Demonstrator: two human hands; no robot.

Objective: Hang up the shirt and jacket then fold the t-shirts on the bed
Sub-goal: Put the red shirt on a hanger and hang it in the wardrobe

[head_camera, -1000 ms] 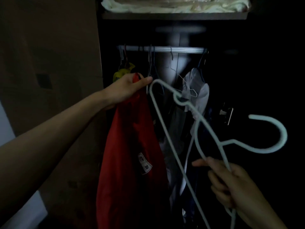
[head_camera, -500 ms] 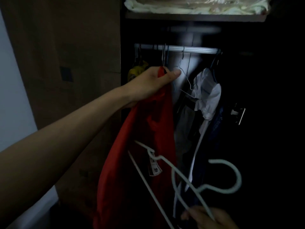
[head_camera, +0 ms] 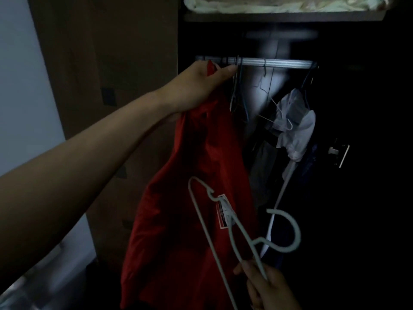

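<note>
At the far left a pale wall (head_camera: 20, 86) meets the brown wooden side of an open wardrobe (head_camera: 107, 63), and your left arm stretches across it from the lower left toward the dark interior. Your left hand (head_camera: 201, 86) is raised just under the metal hanging rail (head_camera: 277, 63), its fingers and thumb closed around the top of a red jacket (head_camera: 190, 198); the forefinger tip reaches almost to the rail. The jacket hangs straight down from that grip in front of the wardrobe opening, with a small white label (head_camera: 224, 211) showing on its lower part. In front of the jacket, lower and a little to the right, is a pale plastic hanger (head_camera: 245, 240), tilted so its hook curls out to the right. Your right hand (head_camera: 268, 289), at the bottom edge of the view, pinches the hanger where its bars meet below the hook, fingers curled round it. Further right, thin wire hangers (head_camera: 240, 90) dangle from the rail, and a crumpled white garment (head_camera: 292, 128) hangs beside darker clothes. Above the rail, a shelf (head_camera: 283, 16) holds pale folded fabric (head_camera: 279, 4).
</note>
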